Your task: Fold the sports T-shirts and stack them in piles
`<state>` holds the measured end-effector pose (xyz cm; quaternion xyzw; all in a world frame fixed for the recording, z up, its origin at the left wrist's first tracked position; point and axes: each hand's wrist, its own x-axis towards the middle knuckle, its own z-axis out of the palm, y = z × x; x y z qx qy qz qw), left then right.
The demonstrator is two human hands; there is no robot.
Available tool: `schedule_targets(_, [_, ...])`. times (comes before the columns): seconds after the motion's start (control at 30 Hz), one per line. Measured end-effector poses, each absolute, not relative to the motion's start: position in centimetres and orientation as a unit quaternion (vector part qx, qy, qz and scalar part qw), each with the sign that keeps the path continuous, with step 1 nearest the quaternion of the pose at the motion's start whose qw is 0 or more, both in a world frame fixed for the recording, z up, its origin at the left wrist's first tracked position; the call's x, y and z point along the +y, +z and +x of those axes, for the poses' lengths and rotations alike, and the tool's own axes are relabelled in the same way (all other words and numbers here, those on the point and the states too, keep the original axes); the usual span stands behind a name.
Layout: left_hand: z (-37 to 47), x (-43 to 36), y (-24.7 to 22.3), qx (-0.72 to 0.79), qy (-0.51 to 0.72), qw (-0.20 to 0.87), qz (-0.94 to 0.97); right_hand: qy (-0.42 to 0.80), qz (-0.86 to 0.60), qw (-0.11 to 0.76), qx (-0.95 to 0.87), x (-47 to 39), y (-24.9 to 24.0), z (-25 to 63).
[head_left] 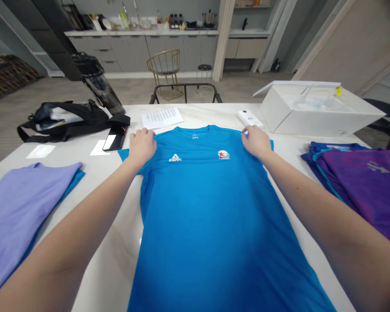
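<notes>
A blue T-shirt (198,208) lies front side up on the white table, its collar toward the far edge. Small white lettering and a round badge mark its chest. At the shoulder on the left, my left hand (143,145) is closed on the fabric, and part of that sleeve sticks out past the hand. My right hand (256,141) pinches the opposite shoulder, with the sleeve end showing just beyond it. Both arms reach forward along the shirt's sides. The shirt's lower hem is out of view.
Folded shirts lie on both sides: a lavender one (29,195) on the left, a purple one (360,177) on the right. Farther back are a black bag (68,121), a bottle (102,86), a phone (117,138), a printed sheet (162,118) and a white box (328,119).
</notes>
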<state>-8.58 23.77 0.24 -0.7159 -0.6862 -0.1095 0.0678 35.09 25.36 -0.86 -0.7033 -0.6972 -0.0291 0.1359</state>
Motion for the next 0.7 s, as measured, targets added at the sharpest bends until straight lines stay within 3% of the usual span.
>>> schedule_targets(0.2, [-3.7,27.9,-0.9,-0.735,-0.074,0.002,-0.674,0.061,-0.717,0.106,-0.686,29.8,-1.7,28.8])
schedule_targets(0.5, [-3.3,30.6,-2.4,-0.761,-0.074,-0.015,-0.645,0.043,-0.749,0.122,-0.649,33.0,-3.2,28.4])
schedule_targets(0.7, [-2.7,31.0,-3.2,-0.755,-0.157,-0.025,-0.636,0.034,-0.74,0.154,-0.654,32.7,-3.6,27.8])
